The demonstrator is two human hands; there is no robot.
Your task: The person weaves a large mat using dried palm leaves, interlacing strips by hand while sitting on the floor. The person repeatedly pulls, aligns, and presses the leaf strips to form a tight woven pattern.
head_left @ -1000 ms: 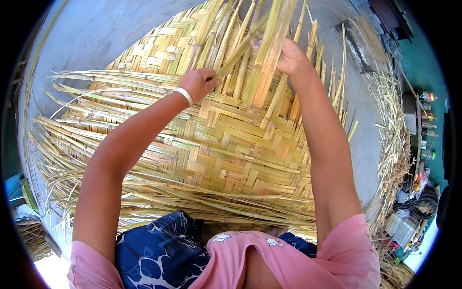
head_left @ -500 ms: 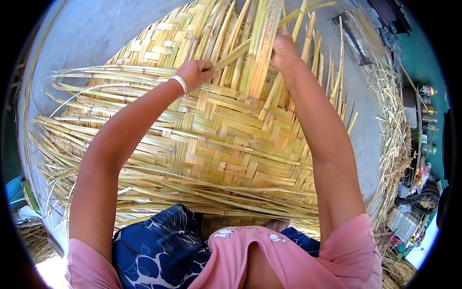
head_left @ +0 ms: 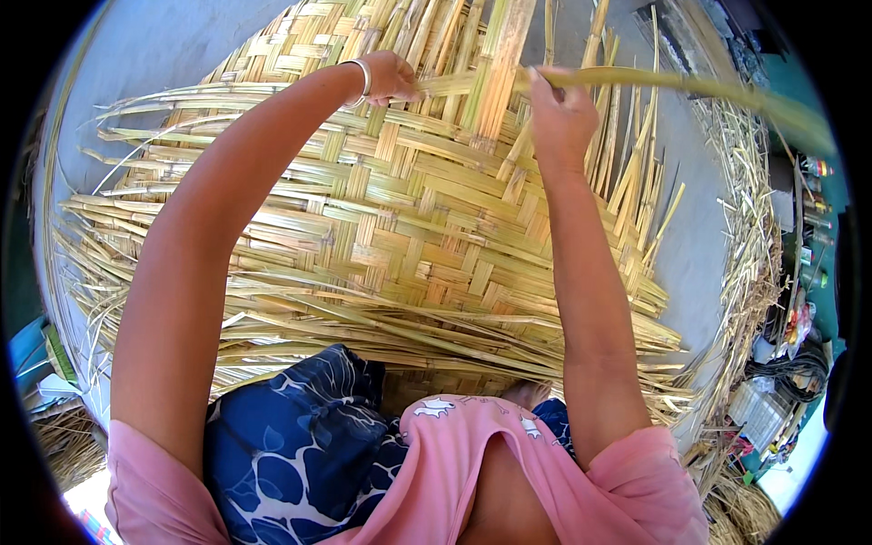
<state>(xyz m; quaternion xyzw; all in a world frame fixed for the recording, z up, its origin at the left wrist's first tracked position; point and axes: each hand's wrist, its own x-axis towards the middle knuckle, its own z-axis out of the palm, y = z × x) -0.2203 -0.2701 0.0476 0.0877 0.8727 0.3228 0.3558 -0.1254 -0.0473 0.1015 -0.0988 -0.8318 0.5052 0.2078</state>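
In the head view, the left hand [head_left: 391, 80], below a pale bracelet [head_left: 367, 80], has its fingers curled in a pinch on one part of a long greenish strip [head_left: 672, 78], while the right hand [head_left: 563, 113] pinches it farther along, its fingertips slightly blurred. The strip passes behind a broad upright bundle of strips [head_left: 498, 82] between the hands, over the far part of a partly woven mat [head_left: 418, 241] on the grey floor [head_left: 695, 209], its free end reaching out to the right.

A grey floor [head_left: 686, 241] lies beside a teal wall [head_left: 787, 80] at right, bright light [head_left: 89, 498] at lower left.
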